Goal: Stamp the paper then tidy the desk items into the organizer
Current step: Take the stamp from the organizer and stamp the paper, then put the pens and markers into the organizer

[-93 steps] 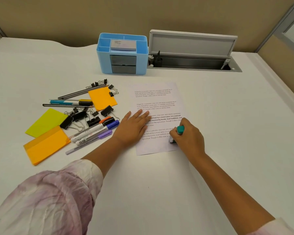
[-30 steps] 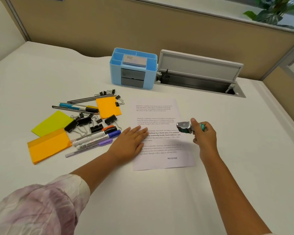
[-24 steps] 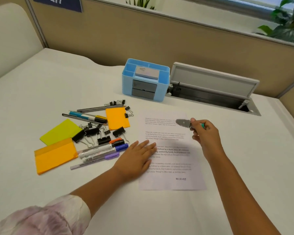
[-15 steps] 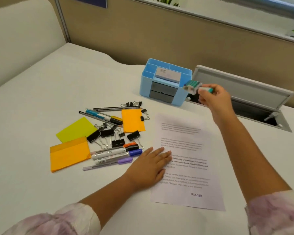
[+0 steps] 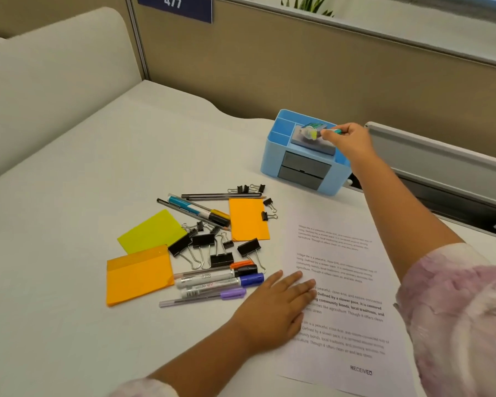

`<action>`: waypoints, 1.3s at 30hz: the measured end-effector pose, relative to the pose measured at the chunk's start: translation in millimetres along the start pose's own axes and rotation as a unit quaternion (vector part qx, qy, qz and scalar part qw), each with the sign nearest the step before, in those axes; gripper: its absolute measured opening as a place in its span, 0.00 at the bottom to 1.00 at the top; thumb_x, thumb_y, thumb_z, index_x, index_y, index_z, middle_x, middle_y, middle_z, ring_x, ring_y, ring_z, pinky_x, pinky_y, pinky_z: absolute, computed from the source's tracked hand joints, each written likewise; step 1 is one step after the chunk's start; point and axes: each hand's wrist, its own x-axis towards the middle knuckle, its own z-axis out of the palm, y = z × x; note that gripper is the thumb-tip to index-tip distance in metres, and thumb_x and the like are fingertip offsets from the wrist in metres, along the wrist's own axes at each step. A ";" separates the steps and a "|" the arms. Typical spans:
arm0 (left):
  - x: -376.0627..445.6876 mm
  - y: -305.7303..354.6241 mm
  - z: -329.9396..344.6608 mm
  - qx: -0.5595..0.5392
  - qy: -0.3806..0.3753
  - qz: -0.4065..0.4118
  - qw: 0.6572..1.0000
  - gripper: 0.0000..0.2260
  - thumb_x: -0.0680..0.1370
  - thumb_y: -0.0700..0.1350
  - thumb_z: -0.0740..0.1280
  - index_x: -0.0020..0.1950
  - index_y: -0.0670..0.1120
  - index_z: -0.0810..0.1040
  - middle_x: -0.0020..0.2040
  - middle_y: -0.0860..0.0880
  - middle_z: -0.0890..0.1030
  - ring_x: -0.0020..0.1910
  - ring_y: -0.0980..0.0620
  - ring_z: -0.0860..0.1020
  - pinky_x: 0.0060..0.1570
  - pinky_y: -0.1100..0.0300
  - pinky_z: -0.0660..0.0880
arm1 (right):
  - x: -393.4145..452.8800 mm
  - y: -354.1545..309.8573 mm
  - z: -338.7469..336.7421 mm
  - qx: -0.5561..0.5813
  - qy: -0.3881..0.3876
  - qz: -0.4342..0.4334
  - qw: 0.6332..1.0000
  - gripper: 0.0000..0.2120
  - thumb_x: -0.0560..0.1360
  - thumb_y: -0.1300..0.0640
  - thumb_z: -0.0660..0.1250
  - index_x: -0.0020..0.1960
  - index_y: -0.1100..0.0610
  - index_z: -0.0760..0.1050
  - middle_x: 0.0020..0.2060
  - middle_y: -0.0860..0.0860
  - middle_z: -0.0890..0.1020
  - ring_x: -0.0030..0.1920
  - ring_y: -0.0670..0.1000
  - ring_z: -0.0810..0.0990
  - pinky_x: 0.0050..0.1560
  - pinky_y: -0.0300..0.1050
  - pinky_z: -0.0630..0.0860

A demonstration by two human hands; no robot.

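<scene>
**Stamp held over the organizer**

Stamp (image 5: pixel 315 131) sits in your right hand (image 5: pixel 348 141), pinched by its teal handle between thumb and fingertips, its body tipped sideways over the top of the blue organizer (image 5: pixel 272 156) at the far side of the desk. It hangs just above the grey box (image 5: pixel 312 144) lying in the organizer's top tray; whether they touch, you cannot tell. Your left hand (image 5: pixel 275 308) lies flat and holds nothing, fingers straight, pressing the left edge of the paper (image 5: pixel 335 253), which bears a "RECEIVED" mark (image 5: pixel 361 370) near its close right corner. Left of the paper lie the markers (image 5: pixel 218 279), a scatter of black binder clips (image 5: pixel 209 245), pens (image 5: pixel 198 210), and orange (image 5: pixel 138 273) and yellow sticky notes (image 5: pixel 152 232). A panel behind carries the number 477 (image 5: pixel 173 1).
</scene>
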 end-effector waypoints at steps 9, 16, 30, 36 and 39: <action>0.1 -1.8 2.5 0.004 -0.001 -0.004 1.000 0.23 0.79 0.52 0.46 0.74 0.51 0.54 0.76 0.52 0.56 0.75 0.52 0.49 0.69 0.50 0.34 | -14.8 11.4 -9.4 -0.128 0.007 -0.025 0.991 0.23 0.69 0.42 0.70 0.60 0.50 0.71 0.60 0.50 0.76 0.60 0.53 0.73 0.63 0.58 0.69; 0.5 -3.8 3.0 0.002 -0.001 0.003 1.000 0.22 0.80 0.50 0.48 0.75 0.51 0.53 0.76 0.52 0.55 0.75 0.52 0.48 0.70 0.52 0.35 | -102.4 53.0 -39.0 -0.161 0.027 -0.101 0.981 0.17 0.72 0.45 0.67 0.58 0.50 0.74 0.59 0.52 0.74 0.60 0.55 0.71 0.62 0.59 0.69; -1.9 0.0 -8.4 0.025 -0.033 0.055 0.998 0.20 0.80 0.48 0.52 0.73 0.51 0.59 0.75 0.53 0.58 0.75 0.52 0.52 0.72 0.50 0.44 | -321.7 156.2 -44.6 -0.351 -0.032 -0.038 0.935 0.13 0.80 0.49 0.54 0.62 0.46 0.71 0.67 0.42 0.69 0.71 0.44 0.61 0.72 0.48 0.47; -13.9 -7.3 -32.6 0.025 -0.013 0.054 0.998 0.20 0.80 0.47 0.55 0.72 0.50 0.61 0.75 0.52 0.58 0.75 0.52 0.53 0.72 0.51 0.47 | -333.7 148.0 -43.2 -0.350 -0.004 -0.043 0.936 0.08 0.78 0.49 0.59 0.55 0.47 0.73 0.57 0.42 0.76 0.63 0.46 0.70 0.69 0.50 0.49; -35.9 -27.4 -45.6 0.024 0.028 0.051 0.998 0.17 0.78 0.43 0.59 0.67 0.48 0.69 0.72 0.51 0.66 0.73 0.50 0.59 0.70 0.51 0.55 | -333.1 139.7 -33.4 -0.357 0.018 -0.046 0.933 0.08 0.77 0.49 0.61 0.55 0.47 0.74 0.55 0.43 0.77 0.61 0.46 0.71 0.69 0.51 0.49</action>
